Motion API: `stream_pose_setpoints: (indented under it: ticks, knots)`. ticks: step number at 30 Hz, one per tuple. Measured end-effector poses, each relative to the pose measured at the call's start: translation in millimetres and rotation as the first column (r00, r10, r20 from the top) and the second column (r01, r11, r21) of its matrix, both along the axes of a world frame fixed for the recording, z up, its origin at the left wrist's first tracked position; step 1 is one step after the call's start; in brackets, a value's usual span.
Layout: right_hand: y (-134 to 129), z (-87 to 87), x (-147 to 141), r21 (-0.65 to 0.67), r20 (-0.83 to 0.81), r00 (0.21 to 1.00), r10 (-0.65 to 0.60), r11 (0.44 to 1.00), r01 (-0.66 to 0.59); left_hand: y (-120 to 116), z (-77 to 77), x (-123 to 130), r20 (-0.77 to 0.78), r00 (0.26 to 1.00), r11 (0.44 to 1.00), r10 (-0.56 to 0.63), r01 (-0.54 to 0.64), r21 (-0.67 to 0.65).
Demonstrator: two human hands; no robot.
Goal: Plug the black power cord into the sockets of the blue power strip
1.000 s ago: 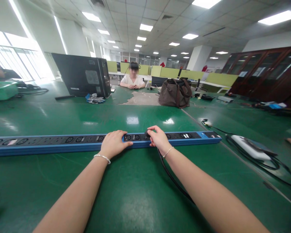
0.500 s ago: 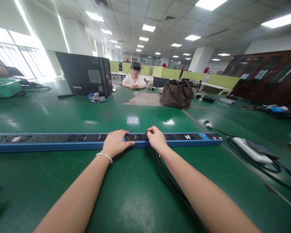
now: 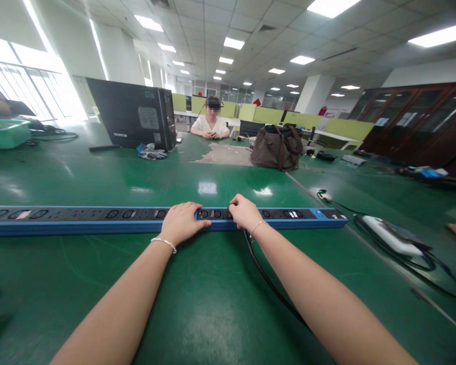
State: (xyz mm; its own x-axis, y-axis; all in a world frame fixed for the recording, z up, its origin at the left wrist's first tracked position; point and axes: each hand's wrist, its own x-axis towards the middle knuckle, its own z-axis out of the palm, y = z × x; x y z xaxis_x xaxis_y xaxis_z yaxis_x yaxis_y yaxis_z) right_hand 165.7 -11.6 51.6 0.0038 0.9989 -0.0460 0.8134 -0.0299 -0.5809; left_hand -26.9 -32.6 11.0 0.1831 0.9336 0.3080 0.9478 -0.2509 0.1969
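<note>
A long blue power strip (image 3: 99,227) with a row of black sockets lies across the green table. Near its middle my left hand (image 3: 182,222) holds it, thumb along the front edge and fingers over the top. Right of that, my right hand (image 3: 245,212) pinches a dark plug at the sockets. My fingers hide most of the plug, so I cannot tell how deep it sits. From under this hand a black cable (image 3: 266,279) runs down towards me and passes beneath my right forearm.
On the right lies a white power adapter (image 3: 391,235) among black cables. Farther back stand a black computer case (image 3: 133,116), grey-blue gloves (image 3: 152,151) and a brown bag (image 3: 276,147). A green basket (image 3: 7,135) is at the left; a person (image 3: 211,124) sits across the table.
My right hand has risen very slightly at the socket, its wrist lifting a little, and more of the black cable shows. My left hand keeps its place on the power strip.
</note>
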Motion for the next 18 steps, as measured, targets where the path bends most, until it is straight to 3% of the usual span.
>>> stream_pose_setpoints:
  ticks: [13, 18]
  knots:
    - [9.1, -6.4, -0.9, -0.084, -0.064, 0.997, -0.040, 0.996, 0.034, -1.6, 1.9, 1.0, -0.005, 1.000, 1.000, 0.005, -0.005, 0.001]
    - [6.2, -4.4, 0.2, -0.018, 0.064, 0.998, -0.025, 1.000, 0.026, -0.9, 1.6, 0.7, -0.006, 1.000, 1.000, 0.005, -0.005, -0.008]
